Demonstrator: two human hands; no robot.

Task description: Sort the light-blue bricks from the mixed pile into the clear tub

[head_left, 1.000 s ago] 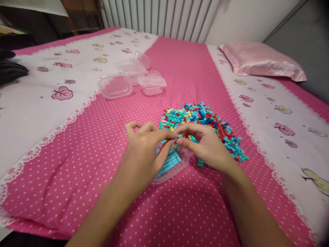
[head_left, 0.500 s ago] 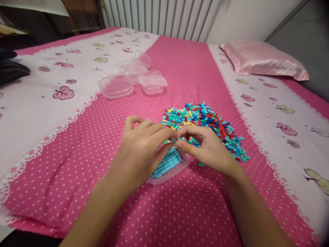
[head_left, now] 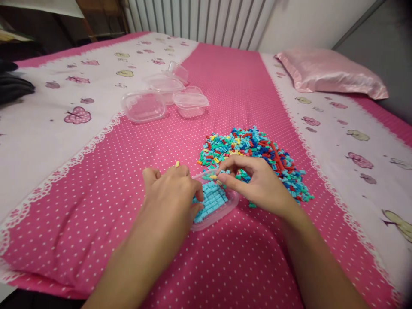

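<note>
A clear plastic container (head_left: 214, 223) holds light blue building bricks (head_left: 210, 201) set in close rows. Over its left side bends my left hand (head_left: 172, 193), its thumb and index finger drawn together at the edge of the rows; whatever they grip is hidden. My right hand (head_left: 254, 180) pinches thumb and index finger above the container's far right corner, and any piece between them is too small to name. A small yellow brick (head_left: 213, 177) shows just left of those fingertips. Behind my right hand spreads a heap of loose bricks (head_left: 254, 143) in blue, red, green and yellow.
Several clear plastic containers (head_left: 144, 105) stand farther back on the pink dotted bedsheet (head_left: 128, 171). A pink pillow (head_left: 331, 73) lies at the far right. Something black (head_left: 14, 88) rests at the left edge, and a radiator (head_left: 199, 21) stands behind the bed.
My left hand has drawn away from my right fingertips, leftward and down to the blue rows. More of the container and the yellow brick show now. My right hand has hardly moved.
</note>
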